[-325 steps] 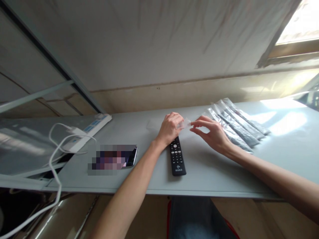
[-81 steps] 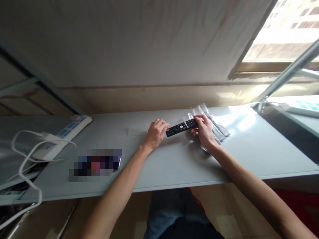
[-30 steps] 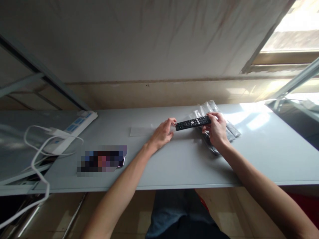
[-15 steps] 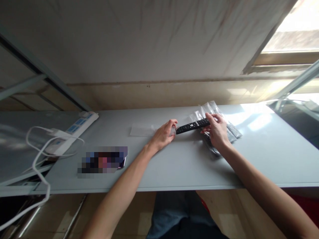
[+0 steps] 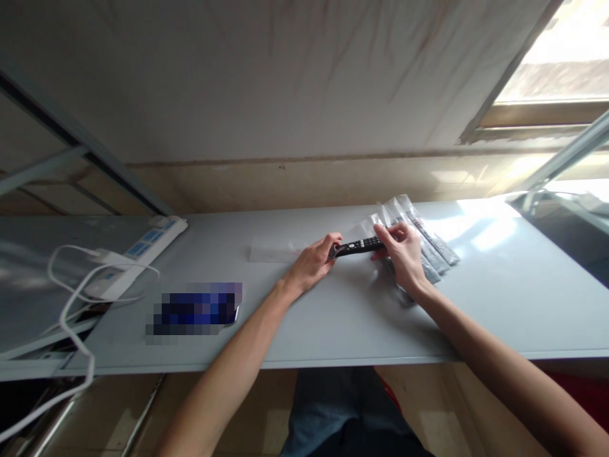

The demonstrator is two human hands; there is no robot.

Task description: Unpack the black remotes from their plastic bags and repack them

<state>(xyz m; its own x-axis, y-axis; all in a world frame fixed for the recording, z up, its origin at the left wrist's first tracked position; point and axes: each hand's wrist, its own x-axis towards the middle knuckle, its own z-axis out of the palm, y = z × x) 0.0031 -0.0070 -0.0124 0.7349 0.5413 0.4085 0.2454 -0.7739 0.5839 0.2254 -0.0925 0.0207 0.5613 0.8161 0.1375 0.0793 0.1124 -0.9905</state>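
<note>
A black remote control point(image 5: 358, 246) with rows of buttons lies level between my hands, just above the grey table point(image 5: 323, 324). My right hand point(image 5: 402, 251) pinches its right end between thumb and fingers. My left hand point(image 5: 314, 259) is closed round the mouth of a clear plastic bag point(image 5: 271, 250), and the remote's left end sits at that mouth, partly inside it. The bag stretches flat to the left, its near part hidden by my left hand. Beneath and behind my right hand, several bagged remotes point(image 5: 431, 244) lie fanned out on the table.
A phone with a blurred screen point(image 5: 200, 309) lies at the left front. Behind it is a white power strip point(image 5: 143, 254) with a plugged-in charger and a looping white cable point(image 5: 78, 336). Metal frame posts point(image 5: 85, 152) rise at both sides, and a wall stands behind.
My right hand has moved left with the remote control, bringing its left end into the bag's mouth at my left hand. The left hand has barely moved, and the phone's blurred screen looks bluer.
</note>
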